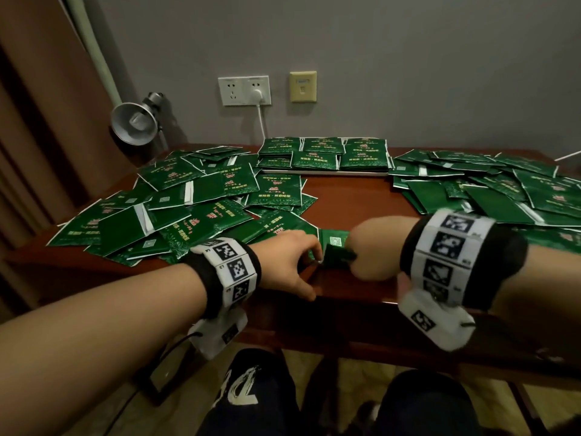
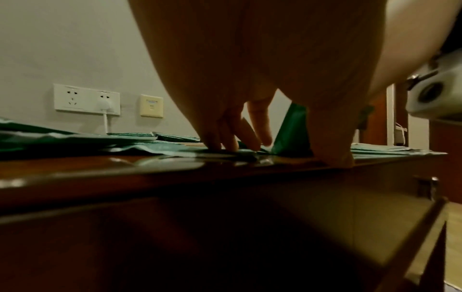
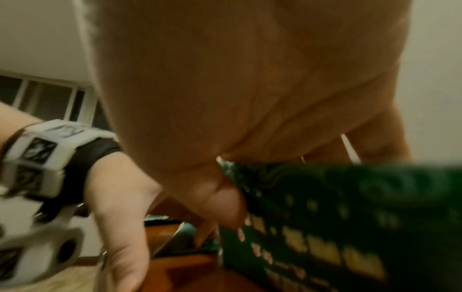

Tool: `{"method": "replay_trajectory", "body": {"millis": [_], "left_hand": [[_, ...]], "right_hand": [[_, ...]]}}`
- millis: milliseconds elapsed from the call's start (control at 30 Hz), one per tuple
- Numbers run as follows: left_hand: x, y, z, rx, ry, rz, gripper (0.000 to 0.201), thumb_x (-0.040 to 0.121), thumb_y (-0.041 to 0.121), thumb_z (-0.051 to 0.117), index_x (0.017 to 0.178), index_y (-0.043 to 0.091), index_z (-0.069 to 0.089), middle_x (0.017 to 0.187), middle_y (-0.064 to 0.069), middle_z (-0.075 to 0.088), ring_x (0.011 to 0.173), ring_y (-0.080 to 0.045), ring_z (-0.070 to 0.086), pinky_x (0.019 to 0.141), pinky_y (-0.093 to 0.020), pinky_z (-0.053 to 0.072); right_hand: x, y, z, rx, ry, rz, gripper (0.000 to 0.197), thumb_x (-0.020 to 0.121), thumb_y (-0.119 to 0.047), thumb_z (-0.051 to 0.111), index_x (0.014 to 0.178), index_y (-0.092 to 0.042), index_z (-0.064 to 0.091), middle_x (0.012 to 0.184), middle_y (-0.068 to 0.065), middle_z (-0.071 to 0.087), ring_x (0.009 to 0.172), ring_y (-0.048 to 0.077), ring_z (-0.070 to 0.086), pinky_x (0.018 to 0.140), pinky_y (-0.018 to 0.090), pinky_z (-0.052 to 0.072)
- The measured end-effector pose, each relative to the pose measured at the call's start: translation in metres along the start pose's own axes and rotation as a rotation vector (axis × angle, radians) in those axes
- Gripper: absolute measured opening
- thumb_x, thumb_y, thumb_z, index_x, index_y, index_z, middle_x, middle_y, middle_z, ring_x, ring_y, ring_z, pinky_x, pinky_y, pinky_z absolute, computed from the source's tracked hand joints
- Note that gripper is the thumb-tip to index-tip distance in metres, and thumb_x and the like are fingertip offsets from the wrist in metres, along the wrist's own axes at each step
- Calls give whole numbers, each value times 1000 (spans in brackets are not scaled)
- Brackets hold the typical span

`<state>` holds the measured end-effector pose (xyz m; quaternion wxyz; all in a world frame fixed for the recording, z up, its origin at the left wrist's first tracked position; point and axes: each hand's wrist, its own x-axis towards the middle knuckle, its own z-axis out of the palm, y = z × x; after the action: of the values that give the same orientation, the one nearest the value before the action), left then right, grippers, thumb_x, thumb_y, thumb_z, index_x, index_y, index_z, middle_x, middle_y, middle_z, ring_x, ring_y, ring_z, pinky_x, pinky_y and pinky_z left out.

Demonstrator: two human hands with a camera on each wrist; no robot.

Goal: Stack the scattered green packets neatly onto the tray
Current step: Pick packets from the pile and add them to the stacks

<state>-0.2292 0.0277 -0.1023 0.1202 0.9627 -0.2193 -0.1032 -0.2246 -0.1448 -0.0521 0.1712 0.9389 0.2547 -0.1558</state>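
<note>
The right hand [image 1: 371,253] was clenched around a small bundle [image 1: 334,247] of green packets stood on edge at the table's [image 1: 355,196] near rim, about 6 o'clock. The left hand [image 1: 283,262] had its fingertips [image 2: 215,142] curled down onto a flat packet [image 2: 220,153] just beside the bundle at 9 o'clock, seemingly pinching it up. Loose packets [image 1: 176,209] sprawled at 10 o'clock and more [image 1: 503,187] at 2 o'clock; the tray [image 1: 323,172], already carrying neat rows, sat at 12 o'clock, well apart. The glossy packets looked slippery: a loose squeeze could fan the bundle or drop it over the edge, and dragging one packet might disturb its neighbours.
</note>
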Motion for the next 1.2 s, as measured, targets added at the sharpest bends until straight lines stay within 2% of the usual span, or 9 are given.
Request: {"method": "replay_trajectory", "body": {"millis": [100, 267, 400, 533, 667, 767, 900, 1067, 1200], "left_hand": [[6, -4, 0, -162, 143, -75, 50, 77, 50, 73, 114, 22, 55, 115, 0, 50, 101, -14, 53, 91, -32, 48], [25, -26, 0, 139, 135, -477, 106, 68, 77, 62, 145, 12, 31, 142, -16, 35, 132, -32, 34, 109, -45, 35], [35, -38, -5, 159, 32, -532, 122, 61, 86, 57, 147, 6, 27, 146, -13, 39, 135, -33, 33, 109, -43, 35], [38, -41, -11, 138, 100, -501, 98, 63, 77, 67, 133, 12, 46, 129, -7, 54, 121, -26, 48, 101, -42, 45], [34, -37, -18, 34, 187, -425, 48, 75, 48, 76, 109, 17, 63, 96, 2, 66, 88, -16, 63, 81, -36, 57], [33, -34, -32, -58, 285, -387, 25, 84, 20, 70, 108, 15, 67, 96, -3, 69, 86, -18, 66, 81, -36, 57], [33, -26, -64, -357, 370, -323, 32, 85, 1, 55, 112, 16, 62, 98, -5, 68, 87, -21, 67, 73, -31, 55], [45, -15, -75, -182, 152, -294, 47, 84, -3, 46, 126, 18, 52, 106, -4, 64, 79, -19, 61, 61, -27, 52], [62, -15, -53, -33, 75, -341, 54, 88, 8, 56, 140, 16, 41, 124, -7, 59, 97, -19, 61, 72, -28, 55]], "right_hand": [[13, 19, -7, 39, 76, 97, 29, 95, -33, 50, 78, -11, 57, 72, 1, 53, 64, 18, 50, 59, 26, 45], [31, 34, 3, 32, 72, 195, 76, 76, -65, 65, 128, -14, 42, 115, 3, 56, 96, 22, 58, 72, 33, 49], [42, 26, 11, 51, -9, 116, 96, 69, -68, 71, 137, -9, 38, 128, 7, 55, 111, 25, 57, 79, 33, 47], [45, 30, 9, 83, -71, 147, 89, 68, -68, 72, 127, -6, 47, 118, 7, 61, 107, 25, 58, 80, 33, 46], [51, 43, 6, 178, 40, 218, 53, 82, -64, 60, 81, -11, 61, 75, 0, 61, 67, 15, 55, 55, 25, 45], [53, 58, -3, 426, 181, 306, 41, 92, -50, 56, 86, -10, 65, 77, 3, 63, 60, 14, 54, 49, 23, 41], [41, 74, -14, 716, 164, 388, 33, 95, -33, 56, 75, -7, 62, 60, 4, 62, 47, 15, 54, 49, 23, 45], [39, 73, -11, 151, 106, 356, 50, 88, -57, 57, 61, -15, 52, 60, -2, 53, 58, 16, 53, 64, 27, 49], [47, 62, -8, 99, 27, 210, 47, 76, -56, 72, 91, -11, 64, 84, 2, 64, 79, 21, 62, 72, 30, 53]]}}
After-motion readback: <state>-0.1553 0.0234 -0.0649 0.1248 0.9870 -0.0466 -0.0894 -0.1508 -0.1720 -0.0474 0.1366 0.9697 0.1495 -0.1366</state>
